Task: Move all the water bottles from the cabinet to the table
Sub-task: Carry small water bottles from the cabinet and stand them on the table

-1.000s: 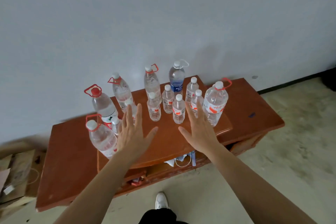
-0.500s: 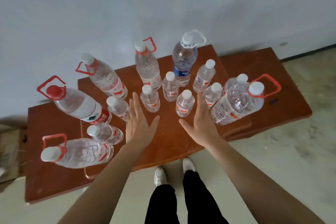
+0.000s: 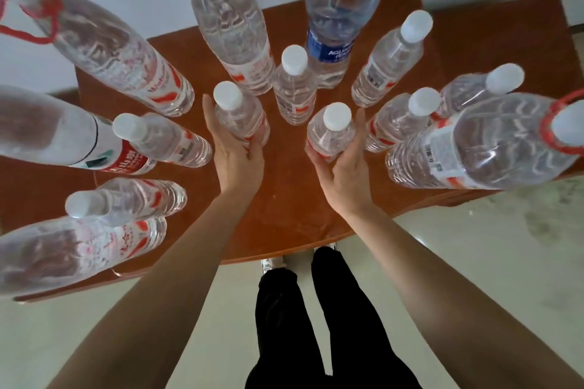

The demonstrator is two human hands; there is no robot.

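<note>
Gripping full left bottle [image 3: 241, 115] in left hand [image 3: 235, 156], right bottle [image 3: 330, 134] in right hand [image 3: 344, 166].

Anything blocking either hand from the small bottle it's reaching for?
Nothing visible. The left hand wraps the small clear white-capped plastic bottle left of centre, and the right hand wraps the matching bottle right of centre. Neighbouring bottles stand close around, none between. The destination table is out of view.
</note>
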